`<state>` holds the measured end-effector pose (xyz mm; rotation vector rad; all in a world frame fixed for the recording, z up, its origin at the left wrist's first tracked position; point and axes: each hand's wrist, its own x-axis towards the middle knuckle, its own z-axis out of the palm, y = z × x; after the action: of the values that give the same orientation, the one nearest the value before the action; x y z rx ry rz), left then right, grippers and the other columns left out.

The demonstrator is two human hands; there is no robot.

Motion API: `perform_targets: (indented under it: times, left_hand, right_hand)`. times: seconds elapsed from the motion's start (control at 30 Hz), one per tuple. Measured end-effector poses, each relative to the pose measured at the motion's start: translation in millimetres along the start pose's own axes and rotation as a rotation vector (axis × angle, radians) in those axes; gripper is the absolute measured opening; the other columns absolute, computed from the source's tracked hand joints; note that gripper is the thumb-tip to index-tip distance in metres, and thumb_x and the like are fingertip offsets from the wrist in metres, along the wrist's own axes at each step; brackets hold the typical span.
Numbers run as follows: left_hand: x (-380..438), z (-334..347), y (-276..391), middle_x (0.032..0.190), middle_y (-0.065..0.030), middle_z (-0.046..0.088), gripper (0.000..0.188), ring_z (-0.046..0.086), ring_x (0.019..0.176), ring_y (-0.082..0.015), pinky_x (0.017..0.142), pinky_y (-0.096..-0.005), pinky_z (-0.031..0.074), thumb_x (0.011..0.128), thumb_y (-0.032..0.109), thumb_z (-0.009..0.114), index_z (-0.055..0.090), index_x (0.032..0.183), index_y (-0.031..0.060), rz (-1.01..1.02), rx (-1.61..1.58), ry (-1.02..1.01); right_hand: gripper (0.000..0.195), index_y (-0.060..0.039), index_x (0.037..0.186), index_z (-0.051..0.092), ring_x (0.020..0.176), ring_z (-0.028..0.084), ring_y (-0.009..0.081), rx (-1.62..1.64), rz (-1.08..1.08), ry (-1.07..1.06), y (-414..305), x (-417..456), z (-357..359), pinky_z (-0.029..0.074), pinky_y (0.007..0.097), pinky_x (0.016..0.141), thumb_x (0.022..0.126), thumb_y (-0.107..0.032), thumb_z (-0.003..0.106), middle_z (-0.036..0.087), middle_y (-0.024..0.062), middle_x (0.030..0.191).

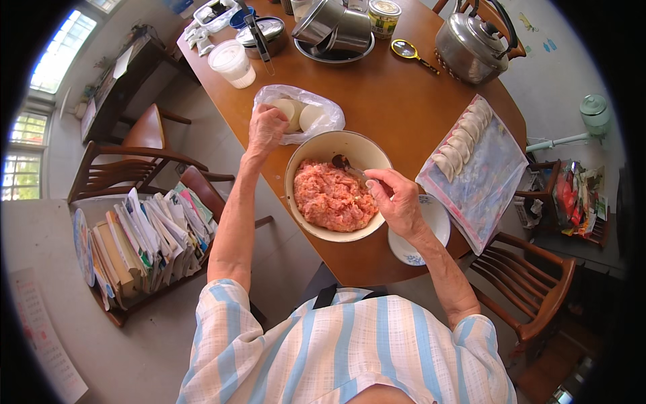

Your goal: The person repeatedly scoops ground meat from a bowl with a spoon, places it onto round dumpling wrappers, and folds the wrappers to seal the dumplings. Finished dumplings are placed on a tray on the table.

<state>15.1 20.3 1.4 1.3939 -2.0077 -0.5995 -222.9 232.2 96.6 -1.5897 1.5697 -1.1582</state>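
My left hand (268,129) is at the left side of an open clear plastic bag (330,113), its fingers curled at the edge of round dumpling wrappers (311,117) stacked inside. Whether a wrapper is pinched between the fingertips is hidden. Between thumb and fingers, my right hand (398,202) grips the handle of a metal spoon (341,161). The spoon's dark-looking bowl rests at the far side of pink minced-meat filling (330,197) in a cream enamel basin (339,236). Beneath my right wrist lies a white plate with blue flowers (415,258).
Several folded dumplings (462,139) line a plastic-covered board (479,177) at the right. Farther back stand a metal kettle (467,48), a magnifying glass (405,49), stacked steel pots (353,30) and a white plastic tub (233,65). Wooden chairs (530,283) flank the table (373,267).
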Motion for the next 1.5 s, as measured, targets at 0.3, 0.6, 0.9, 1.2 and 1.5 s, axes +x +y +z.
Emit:
perform_targets:
  times: [0.3,0.6,0.9,1.2,1.5]
  left_hand:
    - [11,7,-3,0.101,-0.0163,0.057,0.021,0.052,0.099,-0.0344,0.083,-0.0416,0.046,0.073,0.008,0.063,0.062,0.093,0.0031,0.115,0.18,0.223]
    - [28,4,-13,0.104,-0.0173,0.057,0.02,0.052,0.102,-0.0351,0.084,-0.0435,0.046,0.078,0.015,0.058,0.063,0.092,0.0031,-0.026,0.311,0.051]
    - [23,-3,-5,0.099,-0.0131,0.058,0.015,0.054,0.097,-0.0326,0.081,-0.0419,0.047,0.074,0.009,0.062,0.064,0.089,0.0057,0.06,0.308,0.133]
    - [29,-2,-13,0.085,-0.011,0.058,0.006,0.055,0.085,-0.0306,0.074,-0.0405,0.045,0.072,0.009,0.064,0.065,0.077,0.0082,0.236,0.315,0.244]
    - [6,-5,-3,0.077,-0.0129,0.063,0.015,0.061,0.07,-0.0209,0.067,-0.031,0.049,0.078,0.012,0.063,0.056,0.086,0.0012,-0.022,-0.156,0.045]
  right_hand:
    - [0.013,0.0,0.095,0.062,0.059,0.057,0.0202,-0.017,0.02,0.0,4,-2,-3,0.046,0.0291,0.056,0.083,-0.005,0.059,0.062,0.013,0.08]
    - [0.013,-0.0001,0.095,0.062,0.06,0.057,0.0193,0.018,0.049,0.009,6,-2,-1,0.047,0.0283,0.056,0.083,-0.005,0.06,0.062,0.0127,0.082]
    - [0.013,-0.0005,0.095,0.063,0.061,0.058,0.0183,0.019,0.056,0.014,9,-2,-1,0.047,0.0274,0.056,0.083,-0.005,0.06,0.063,0.0119,0.082]
    - [0.017,0.0019,0.099,0.062,0.064,0.06,0.0183,0.104,0.114,0.039,10,7,7,0.048,0.0282,0.058,0.084,-0.006,0.059,0.064,0.0142,0.08]
    - [0.017,0.0001,0.101,0.062,0.071,0.064,0.0205,0.056,0.163,-0.094,24,7,15,0.05,0.0291,0.065,0.087,-0.009,0.057,0.066,0.0144,0.083]
